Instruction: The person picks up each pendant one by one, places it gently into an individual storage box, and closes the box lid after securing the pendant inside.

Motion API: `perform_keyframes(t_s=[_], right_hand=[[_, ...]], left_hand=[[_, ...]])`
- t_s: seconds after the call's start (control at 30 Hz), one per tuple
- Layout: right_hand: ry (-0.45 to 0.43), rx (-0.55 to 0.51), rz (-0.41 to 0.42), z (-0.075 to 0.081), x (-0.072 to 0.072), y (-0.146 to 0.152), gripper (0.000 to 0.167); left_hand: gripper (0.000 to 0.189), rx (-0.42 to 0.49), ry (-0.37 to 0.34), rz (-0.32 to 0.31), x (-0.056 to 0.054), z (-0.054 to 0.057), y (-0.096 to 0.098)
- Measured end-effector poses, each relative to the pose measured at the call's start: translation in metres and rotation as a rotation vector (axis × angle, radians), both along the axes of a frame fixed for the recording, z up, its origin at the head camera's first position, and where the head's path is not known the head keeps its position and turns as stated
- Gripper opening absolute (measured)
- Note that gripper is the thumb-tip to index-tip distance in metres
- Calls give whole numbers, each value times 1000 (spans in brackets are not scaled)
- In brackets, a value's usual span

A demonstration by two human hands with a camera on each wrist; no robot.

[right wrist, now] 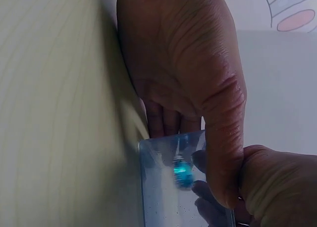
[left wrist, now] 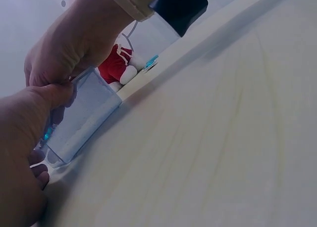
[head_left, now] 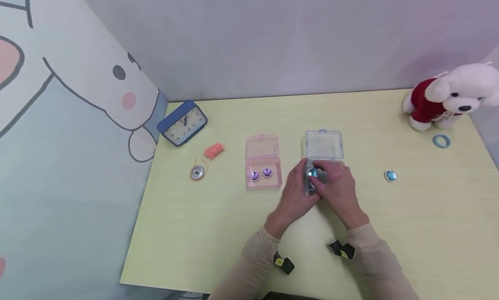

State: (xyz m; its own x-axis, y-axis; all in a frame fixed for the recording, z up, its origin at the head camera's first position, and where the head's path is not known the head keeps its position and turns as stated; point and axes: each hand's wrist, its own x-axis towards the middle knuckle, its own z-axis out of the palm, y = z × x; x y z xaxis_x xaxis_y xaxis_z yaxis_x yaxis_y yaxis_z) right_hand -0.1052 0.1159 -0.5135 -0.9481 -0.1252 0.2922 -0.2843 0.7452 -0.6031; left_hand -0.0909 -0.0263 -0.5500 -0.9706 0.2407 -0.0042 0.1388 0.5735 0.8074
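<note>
My left hand (head_left: 295,194) grips the left side of a small clear bluish plastic box (left wrist: 86,120), whose hinged lid (head_left: 324,145) stands open toward the back. Over the same box is my right hand (head_left: 340,188), its thumb and forefinger pinching a shiny blue gem (head_left: 312,172) at the box's left part. Through the box wall the gem (right wrist: 183,173) shows in the right wrist view, with fingertips close beside it. Another blue heart-shaped gem with a pale beaded rim (head_left: 390,175) lies on the table to the right.
Left of the hands, an open pink box (head_left: 264,187) holds two purple heart gems (head_left: 267,172). Farther left are coral yarn (head_left: 214,151), a round silver piece (head_left: 197,172) and a blue clock (head_left: 182,123). A plush dog (head_left: 429,101) and blue ring (head_left: 441,141) sit far right.
</note>
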Motion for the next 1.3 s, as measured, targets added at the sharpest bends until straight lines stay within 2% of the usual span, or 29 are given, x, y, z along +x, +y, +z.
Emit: perform_keyframes(t_s=[0.5, 0.73, 0.97, 1.3], right_hand=[[15, 34, 20, -2, -1, 0, 32], [78, -66, 17, -8, 1, 1, 22], [183, -201, 16, -8, 2, 5, 13], [249, -323, -61, -4, 8, 16, 10]], left_hand=[[102, -14, 5, 11, 0, 3, 0], [101, -22, 22, 5, 1, 4, 0], [100, -20, 21, 12, 1, 3, 0], [102, 7, 62, 10, 1, 0, 0]])
